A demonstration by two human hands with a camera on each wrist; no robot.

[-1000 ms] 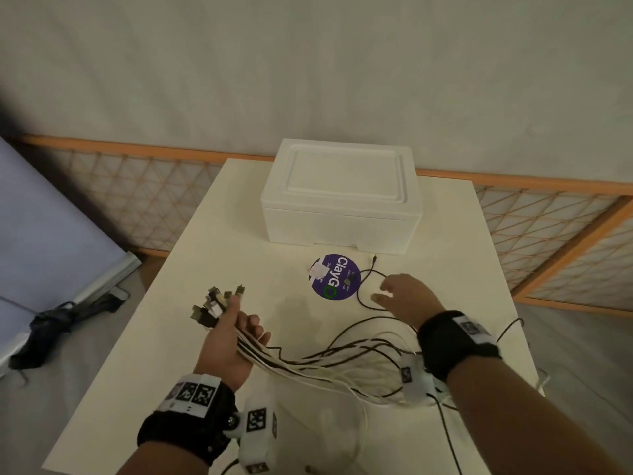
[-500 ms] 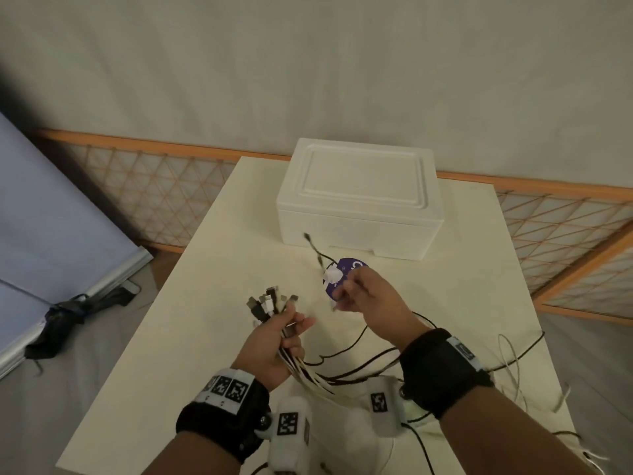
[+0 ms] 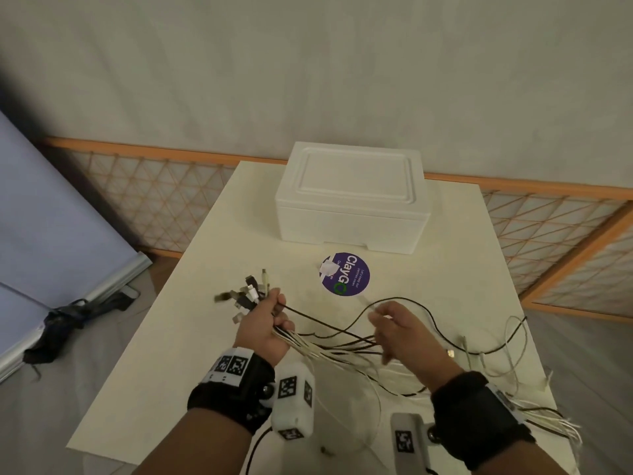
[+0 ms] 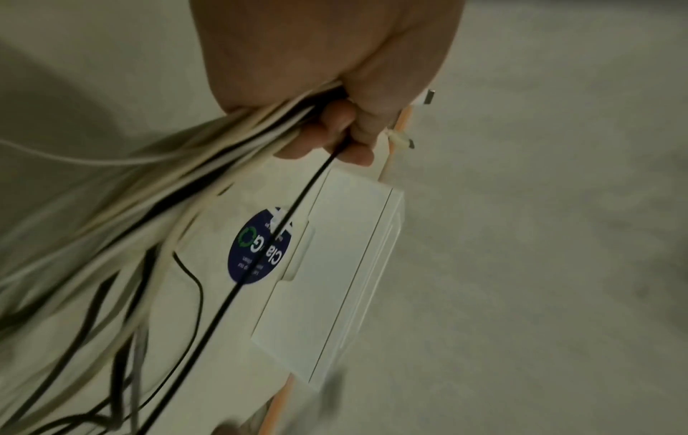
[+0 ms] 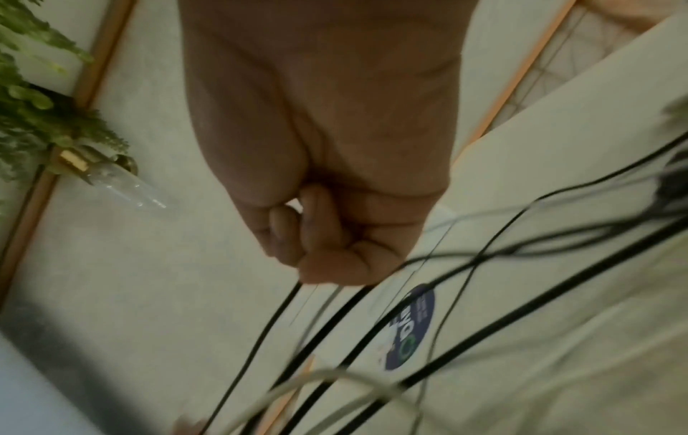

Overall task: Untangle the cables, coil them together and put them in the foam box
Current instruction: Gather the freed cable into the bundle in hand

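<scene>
A closed white foam box (image 3: 352, 200) stands at the far middle of the cream table (image 3: 219, 354); it also shows in the left wrist view (image 4: 335, 265). My left hand (image 3: 277, 310) grips a bundle of black and white cables (image 3: 325, 341) just below their plugs (image 3: 250, 291), which fan out above the fist. The left wrist view shows these fingers (image 4: 335, 132) curled round the strands (image 4: 186, 176). To the right, my right hand (image 3: 380, 323) is curled on a black cable (image 5: 260, 338), which comes out under the fist (image 5: 320, 235). The rest trails right over the table.
A round purple sticker (image 3: 346, 274) lies in front of the box. Loose cable ends (image 3: 513, 341) hang off the table's right edge. An orange-framed lattice screen (image 3: 154, 200) runs behind the table. A blue panel (image 3: 51, 217) and a dark bag (image 3: 61, 320) are at the left.
My right hand carried a black cable's plug from the table to the left hand, which now holds it with the others. The right hand then slid back right along the cable.
</scene>
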